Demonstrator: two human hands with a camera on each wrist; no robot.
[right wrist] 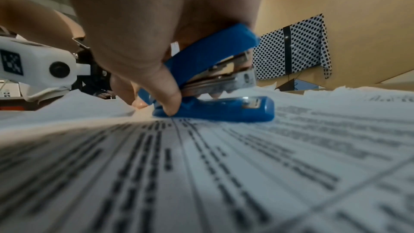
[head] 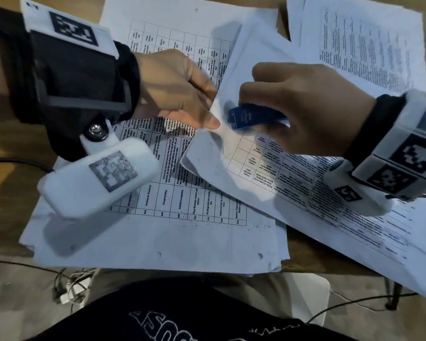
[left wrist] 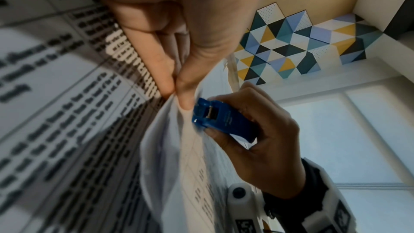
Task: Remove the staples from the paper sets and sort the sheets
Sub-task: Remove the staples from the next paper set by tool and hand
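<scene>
A stapled paper set (head: 293,173) with printed tables lies slanted across the desk. My left hand (head: 177,94) pinches its top corner between thumb and finger, shown close in the left wrist view at the left hand (left wrist: 177,84). My right hand (head: 305,107) grips a small blue stapler (head: 249,118), whose rear end presses on that corner beside my left thumb. The stapler (left wrist: 215,120) touches the paper right at the pinch. In the right wrist view the stapler (right wrist: 212,95) rests on the paper set (right wrist: 201,166), held by my right hand (right wrist: 139,42). The staple itself is hidden.
A stack of loose printed sheets (head: 158,193) lies under my left hand. More sheets (head: 367,45) are spread at the back right. The wooden desk (head: 3,134) shows at the left, with cables (head: 67,284) on the floor below.
</scene>
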